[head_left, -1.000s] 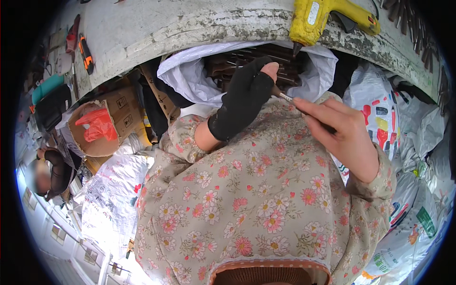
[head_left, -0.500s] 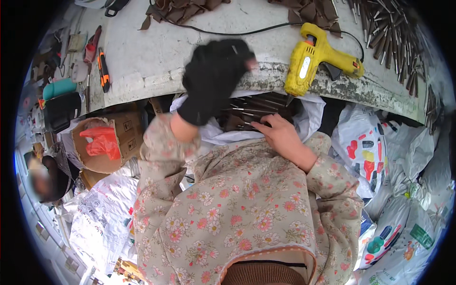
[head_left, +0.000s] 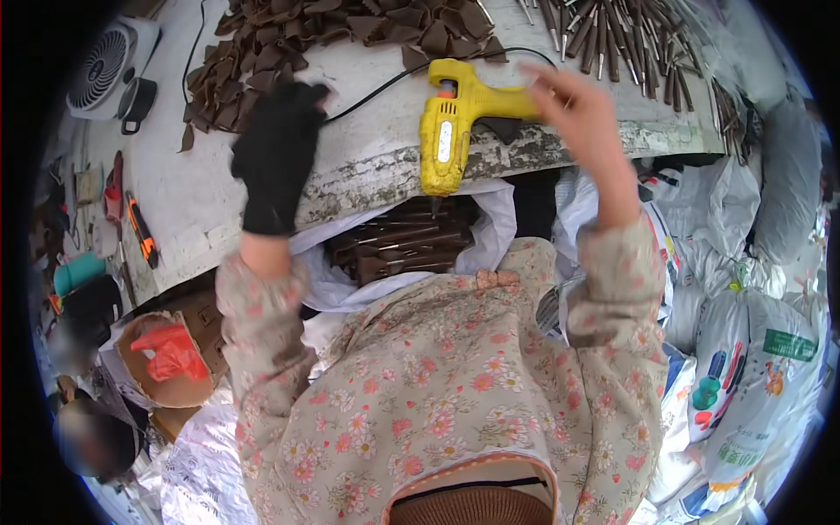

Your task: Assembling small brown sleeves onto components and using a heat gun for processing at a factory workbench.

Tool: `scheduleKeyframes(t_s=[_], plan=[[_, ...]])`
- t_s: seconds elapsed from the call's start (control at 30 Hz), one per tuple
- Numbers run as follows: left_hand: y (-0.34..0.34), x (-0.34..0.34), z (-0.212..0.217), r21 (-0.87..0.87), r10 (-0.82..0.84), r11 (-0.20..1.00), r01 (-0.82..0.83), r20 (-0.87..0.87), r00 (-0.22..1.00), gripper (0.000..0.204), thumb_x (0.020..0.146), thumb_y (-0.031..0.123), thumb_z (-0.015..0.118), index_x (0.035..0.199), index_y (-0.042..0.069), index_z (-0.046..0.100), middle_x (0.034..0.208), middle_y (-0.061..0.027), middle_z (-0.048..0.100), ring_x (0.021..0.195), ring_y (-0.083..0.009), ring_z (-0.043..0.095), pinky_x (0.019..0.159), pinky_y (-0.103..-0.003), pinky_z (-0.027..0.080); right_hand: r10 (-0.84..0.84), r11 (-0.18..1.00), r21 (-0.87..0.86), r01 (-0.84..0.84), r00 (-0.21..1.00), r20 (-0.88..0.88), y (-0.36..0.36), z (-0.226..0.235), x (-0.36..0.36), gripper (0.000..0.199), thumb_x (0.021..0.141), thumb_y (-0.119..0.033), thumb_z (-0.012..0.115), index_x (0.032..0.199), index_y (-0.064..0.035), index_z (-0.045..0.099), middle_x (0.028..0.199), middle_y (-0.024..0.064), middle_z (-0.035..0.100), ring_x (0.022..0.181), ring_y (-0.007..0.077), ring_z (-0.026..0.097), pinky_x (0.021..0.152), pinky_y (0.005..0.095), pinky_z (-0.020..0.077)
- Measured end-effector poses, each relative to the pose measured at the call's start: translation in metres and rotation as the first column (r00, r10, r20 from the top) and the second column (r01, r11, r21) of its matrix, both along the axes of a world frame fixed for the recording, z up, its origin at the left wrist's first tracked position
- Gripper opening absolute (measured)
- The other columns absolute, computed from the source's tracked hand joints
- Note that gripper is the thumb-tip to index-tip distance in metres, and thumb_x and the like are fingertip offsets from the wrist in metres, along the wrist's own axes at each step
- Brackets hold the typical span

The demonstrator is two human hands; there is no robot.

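My left hand (head_left: 278,153), in a black glove with bare fingertips, is over the table beside a pile of brown folded, pointed pieces (head_left: 262,61). Its fingers are smeared, so a grip cannot be made out. My bare right hand (head_left: 584,118) is raised at the handle end of a yellow glue gun (head_left: 444,131), blurred, with its fingers apart. The glue gun rests at the table's edge, nozzle pointing toward me. Below the nozzle, a white bag (head_left: 494,227) holds several slim brown rods with metal tips (head_left: 407,241).
More metal-tipped brown rods (head_left: 612,39) lie at the far right of the table. A black cord (head_left: 376,92) crosses it. At left are an orange-black utility knife (head_left: 141,229) and a white fan (head_left: 109,70). Stuffed plastic bags (head_left: 752,376) stand at right, a cardboard box (head_left: 197,332) at left.
My right hand has left the rods in the bag and moved up and right to the glue gun. My left hand has moved left to the brown pieces. The view has shifted too.
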State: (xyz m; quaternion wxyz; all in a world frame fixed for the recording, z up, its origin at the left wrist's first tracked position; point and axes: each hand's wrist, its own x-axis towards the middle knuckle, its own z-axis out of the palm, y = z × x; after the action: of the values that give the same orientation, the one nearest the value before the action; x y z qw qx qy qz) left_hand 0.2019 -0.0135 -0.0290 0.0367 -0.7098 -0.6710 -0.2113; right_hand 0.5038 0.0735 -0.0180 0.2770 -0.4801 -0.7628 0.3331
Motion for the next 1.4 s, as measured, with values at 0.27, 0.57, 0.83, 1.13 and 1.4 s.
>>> scheduleKeyframes(t_s=[0.27, 0.57, 0.83, 1.13, 1.4], plan=[[-0.066, 0.066, -0.023, -0.143, 0.057, 0.989, -0.026, 0.221, 0.974, 0.028, 0.071, 0.009, 0.064, 0.099, 0.013, 0.063, 0.101, -0.009, 0.058, 0.092, -0.0269, 0.056, 0.077, -0.035, 0.045, -0.309, 0.937, 0.303, 0.173, 0.815, 0.49, 0.133, -0.002, -0.02, 0.034, 0.078, -0.03, 0.062, 0.095, -0.0005, 0.063, 0.087, 0.0151, 0.063, 0.084, 0.0301, 0.06, 0.071, 0.0376, 0.0481], [-0.082, 0.069, -0.023, -0.1, 0.125, 0.992, -0.082, 0.573, 0.81, 0.027, 0.072, 0.003, 0.067, 0.098, 0.005, 0.062, 0.094, -0.0109, 0.059, 0.084, -0.0222, 0.06, 0.072, -0.029, 0.047, -0.348, 0.906, 0.419, 0.053, 0.657, 0.669, 0.174, -0.038, -0.029, 0.026, 0.077, -0.025, 0.059, 0.08, 0.0011, 0.06, 0.08, 0.0164, 0.063, 0.078, 0.0333, 0.061, 0.066, 0.0405, 0.0478], [-0.118, 0.088, -0.027, -0.276, 0.265, 0.961, 0.036, 0.946, 0.188, 0.034, 0.071, -0.005, 0.064, 0.104, 0.0, 0.057, 0.1, -0.0082, 0.062, 0.093, -0.0127, 0.058, 0.079, -0.024, 0.045, -0.309, 0.913, 0.382, 0.143, 0.854, 0.418, 0.139, -0.009, 0.086, 0.032, 0.077, -0.036, 0.061, 0.099, -0.0123, 0.066, 0.079, 0.0054, 0.066, 0.071, 0.0143, 0.06, 0.065, 0.0259, 0.0453], [-0.124, 0.115, -0.04, -0.385, 0.395, 0.915, 0.124, 0.916, -0.073, 0.029, 0.083, 0.005, 0.054, 0.111, 0.0, 0.053, 0.085, -0.004, 0.058, 0.062, -0.0084, 0.051, 0.054, -0.023, 0.042, -0.271, 0.88, 0.337, 0.334, 0.937, -0.222, 0.046, -0.016, 0.071, 0.023, 0.073, -0.024, 0.07, 0.089, -0.0075, 0.068, 0.073, 0.0022, 0.063, 0.068, 0.0084, 0.056, 0.064, 0.0222, 0.0429], [-0.125, 0.121, -0.051, -0.408, 0.422, 0.896, 0.174, 0.905, -0.057, 0.019, 0.082, 0.006, 0.056, 0.099, -0.002, 0.056, 0.077, -0.007, 0.061, 0.061, -0.0109, 0.056, 0.055, -0.023, 0.045, -0.142, 0.947, 0.233, 0.22, 0.94, -0.309, 0.008, -0.029, 0.027, 0.029, 0.086, -0.014, 0.055, 0.113, -0.0011, 0.054, 0.094, 0.0058, 0.063, 0.087, 0.0143, 0.057, 0.078, 0.0251, 0.0435]])
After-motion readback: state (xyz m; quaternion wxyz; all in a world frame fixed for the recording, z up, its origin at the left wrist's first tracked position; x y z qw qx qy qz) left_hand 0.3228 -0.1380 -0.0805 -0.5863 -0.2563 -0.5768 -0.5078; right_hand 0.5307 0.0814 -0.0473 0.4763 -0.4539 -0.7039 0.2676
